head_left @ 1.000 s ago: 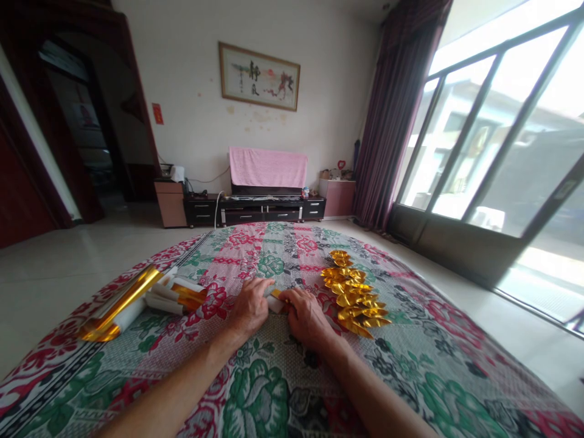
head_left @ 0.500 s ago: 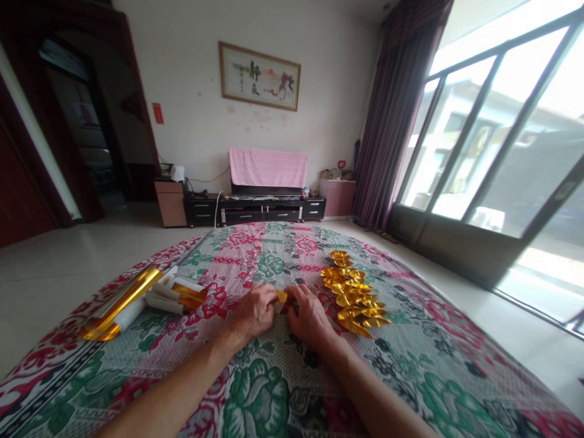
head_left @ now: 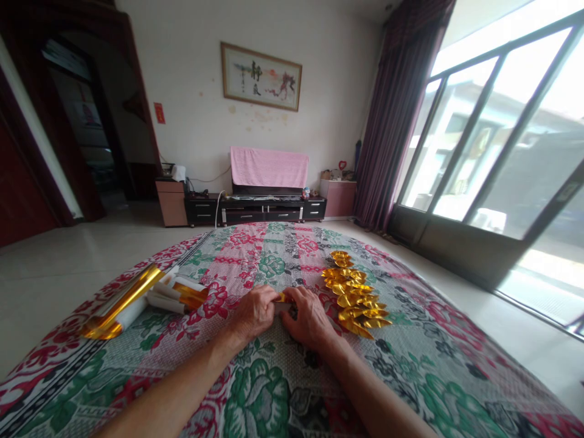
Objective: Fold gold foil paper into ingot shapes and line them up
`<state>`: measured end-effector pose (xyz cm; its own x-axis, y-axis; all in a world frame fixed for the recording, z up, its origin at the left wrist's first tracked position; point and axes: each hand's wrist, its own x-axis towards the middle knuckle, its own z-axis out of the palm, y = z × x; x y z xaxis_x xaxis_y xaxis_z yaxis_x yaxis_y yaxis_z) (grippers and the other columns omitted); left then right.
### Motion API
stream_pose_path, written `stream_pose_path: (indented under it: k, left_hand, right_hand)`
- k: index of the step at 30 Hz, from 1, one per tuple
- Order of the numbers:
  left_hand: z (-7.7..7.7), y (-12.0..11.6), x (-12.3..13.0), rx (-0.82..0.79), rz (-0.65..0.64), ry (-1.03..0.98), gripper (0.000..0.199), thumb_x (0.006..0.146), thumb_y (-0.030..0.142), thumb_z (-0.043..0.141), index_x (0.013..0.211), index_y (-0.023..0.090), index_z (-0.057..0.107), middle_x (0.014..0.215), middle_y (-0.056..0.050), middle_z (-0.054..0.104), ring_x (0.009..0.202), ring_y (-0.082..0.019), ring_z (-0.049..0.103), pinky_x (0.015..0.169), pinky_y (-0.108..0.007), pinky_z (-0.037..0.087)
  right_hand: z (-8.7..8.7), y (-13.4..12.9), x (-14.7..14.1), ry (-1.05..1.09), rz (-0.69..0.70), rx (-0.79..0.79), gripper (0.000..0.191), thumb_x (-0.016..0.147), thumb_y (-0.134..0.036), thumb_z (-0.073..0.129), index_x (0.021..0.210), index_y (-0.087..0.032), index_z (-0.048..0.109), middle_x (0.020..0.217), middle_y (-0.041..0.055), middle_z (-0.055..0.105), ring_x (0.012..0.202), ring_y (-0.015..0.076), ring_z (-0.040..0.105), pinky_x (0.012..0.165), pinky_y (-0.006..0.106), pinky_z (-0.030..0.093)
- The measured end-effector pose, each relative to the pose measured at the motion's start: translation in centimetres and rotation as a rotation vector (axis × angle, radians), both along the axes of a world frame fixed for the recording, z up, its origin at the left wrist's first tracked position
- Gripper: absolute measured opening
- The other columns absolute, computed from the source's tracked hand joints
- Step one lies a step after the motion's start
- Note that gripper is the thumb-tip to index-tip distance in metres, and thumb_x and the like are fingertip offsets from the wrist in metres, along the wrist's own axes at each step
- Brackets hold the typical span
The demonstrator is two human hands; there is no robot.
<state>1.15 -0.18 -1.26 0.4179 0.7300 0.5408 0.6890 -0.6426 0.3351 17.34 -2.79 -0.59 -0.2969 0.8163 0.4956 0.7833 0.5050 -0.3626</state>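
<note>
Between my hands, at the middle of the table, is a small piece of gold foil paper, mostly hidden by the fingers. My left hand is closed on its left end. The fingers of my right hand hold its right side, with the thumb lower down. To the right lies a row of folded gold foil pieces with pointed ends, set close together. On the left, rolled gold and white sheets rest beside a stack of smaller gold-and-white pieces.
A flowered cloth covers the round table. Beyond it stand a low black cabinet and a screen under a pink cloth. A purple curtain and glass doors are on the right; a doorway is on the left.
The fingers of my right hand have shifted up and over the foil, and the thumb has moved away from them. Less of the gold piece shows now. My left hand has barely moved.
</note>
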Motion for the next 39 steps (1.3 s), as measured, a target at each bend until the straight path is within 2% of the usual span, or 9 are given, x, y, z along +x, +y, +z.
stream_pose_path:
  k: [8, 14, 18, 21, 33, 36, 39]
  left_hand:
    - [0.1, -0.2, 0.0, 0.005, -0.045, 0.018, 0.028, 0.071, 0.004, 0.042, 0.076, 0.018, 0.065, 0.075, -0.003, 0.062, 0.077, -0.016, 0.056, 0.073, -0.027, 0.045]
    - [0.5, -0.6, 0.2, -0.011, -0.009, 0.037, 0.023, 0.073, 0.008, 0.045, 0.078, 0.019, 0.065, 0.076, -0.003, 0.062, 0.079, -0.017, 0.055, 0.077, -0.029, 0.044]
    - [0.8, -0.9, 0.1, -0.023, -0.068, 0.069, 0.015, 0.075, 0.018, 0.053, 0.082, 0.019, 0.065, 0.081, -0.004, 0.06, 0.082, -0.018, 0.054, 0.078, -0.03, 0.043]
    - [0.9, -0.8, 0.0, -0.027, -0.104, 0.081, 0.014, 0.074, 0.019, 0.056, 0.084, 0.019, 0.065, 0.082, -0.004, 0.058, 0.082, -0.018, 0.053, 0.078, -0.03, 0.042]
    - [0.9, -0.9, 0.1, 0.018, -0.089, 0.114, 0.017, 0.084, 0.021, 0.045, 0.085, 0.019, 0.062, 0.081, -0.004, 0.058, 0.083, -0.017, 0.053, 0.076, -0.028, 0.042]
    - [0.9, -0.8, 0.0, 0.004, -0.083, 0.081, 0.021, 0.086, 0.021, 0.042, 0.085, 0.02, 0.063, 0.078, -0.003, 0.059, 0.081, -0.016, 0.053, 0.076, -0.028, 0.042]
    - [0.9, -0.8, -0.2, -0.005, -0.111, 0.041, 0.017, 0.08, 0.018, 0.047, 0.086, 0.019, 0.062, 0.081, -0.003, 0.06, 0.083, -0.017, 0.053, 0.078, -0.028, 0.042]
  right_hand:
    - [0.1, 0.3, 0.3, 0.029, 0.065, -0.024, 0.032, 0.07, -0.015, 0.051, 0.101, -0.02, 0.054, 0.092, 0.0047, 0.057, 0.088, 0.0186, 0.052, 0.081, 0.031, 0.038]
    - [0.2, 0.1, 0.4, 0.075, 0.043, -0.008, 0.039, 0.067, -0.014, 0.05, 0.105, -0.017, 0.051, 0.093, 0.0056, 0.057, 0.088, 0.0186, 0.052, 0.081, 0.031, 0.038]
    - [0.3, 0.0, 0.4, 0.099, 0.022, -0.026, 0.034, 0.066, -0.013, 0.05, 0.1, -0.018, 0.052, 0.09, 0.0049, 0.058, 0.085, 0.0184, 0.052, 0.08, 0.03, 0.039]
    - [0.4, 0.0, 0.4, 0.108, 0.028, -0.026, 0.034, 0.065, -0.011, 0.048, 0.098, -0.019, 0.053, 0.09, 0.0046, 0.058, 0.086, 0.0183, 0.052, 0.08, 0.03, 0.038]
    - [0.2, -0.3, 0.3, 0.023, 0.056, 0.028, 0.035, 0.066, -0.016, 0.052, 0.1, -0.02, 0.056, 0.089, 0.0046, 0.058, 0.089, 0.0205, 0.052, 0.086, 0.034, 0.035]
    - [0.3, -0.2, 0.3, 0.019, 0.065, 0.013, 0.028, 0.068, -0.015, 0.053, 0.095, -0.021, 0.058, 0.088, 0.0039, 0.058, 0.089, 0.0198, 0.052, 0.086, 0.034, 0.035]
    - [0.2, -0.1, 0.3, 0.03, 0.065, -0.008, 0.02, 0.072, -0.015, 0.051, 0.089, -0.02, 0.059, 0.087, 0.0035, 0.059, 0.087, 0.0184, 0.052, 0.084, 0.032, 0.035]
